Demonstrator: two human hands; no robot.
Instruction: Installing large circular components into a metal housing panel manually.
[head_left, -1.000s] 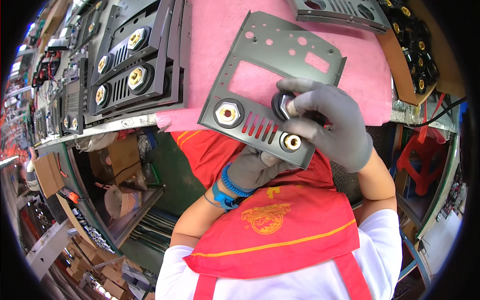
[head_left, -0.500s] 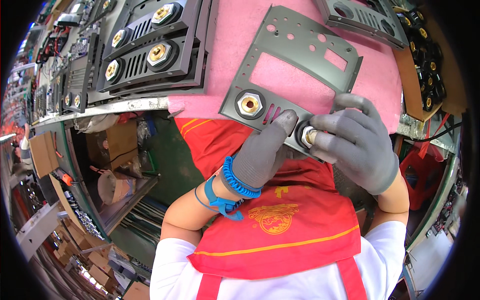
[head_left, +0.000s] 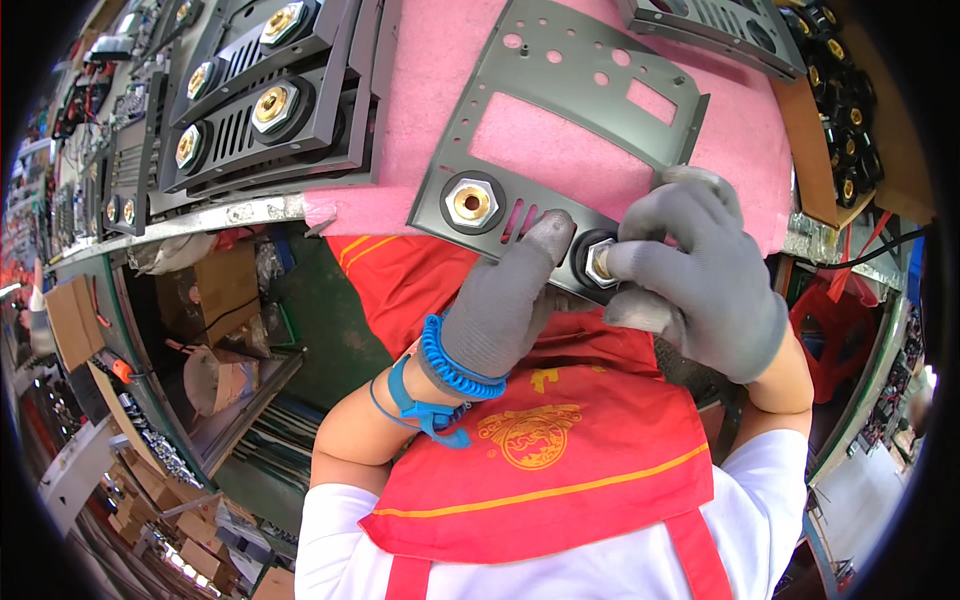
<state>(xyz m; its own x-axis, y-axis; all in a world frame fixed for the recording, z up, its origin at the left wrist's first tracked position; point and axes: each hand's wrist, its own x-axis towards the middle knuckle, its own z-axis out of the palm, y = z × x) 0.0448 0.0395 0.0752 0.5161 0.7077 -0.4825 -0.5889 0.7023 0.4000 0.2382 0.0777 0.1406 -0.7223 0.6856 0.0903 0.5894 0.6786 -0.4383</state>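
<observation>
A dark grey sheet-metal panel (head_left: 575, 100) with a large rectangular cutout, round holes and slots lies tilted over the table's front edge. My gloved left hand (head_left: 500, 305) grips its near edge, thumb on top beside the slots and the other fingers hidden underneath. Left of that thumb, a brass fitting (head_left: 472, 202) with a silver hex nut and black ring sits in the panel. At the right corner is a second silver hex nut (head_left: 592, 262) over a black ring. My gloved right hand (head_left: 705, 280) has curled fingers at this nut, partly covering it.
Stacked grey panels (head_left: 250, 165) with similar fittings stand at the left on the table. Another slotted panel (head_left: 690, 35) lies at the far right. Beyond it, a cardboard box (head_left: 805, 150) holds several black and brass fittings. Pink padding (head_left: 400, 215) covers the tabletop.
The panel and both hands appear shifted slightly left and up with the whole view. My right fingers have shifted around the right nut, with the lower digits curled further below it.
</observation>
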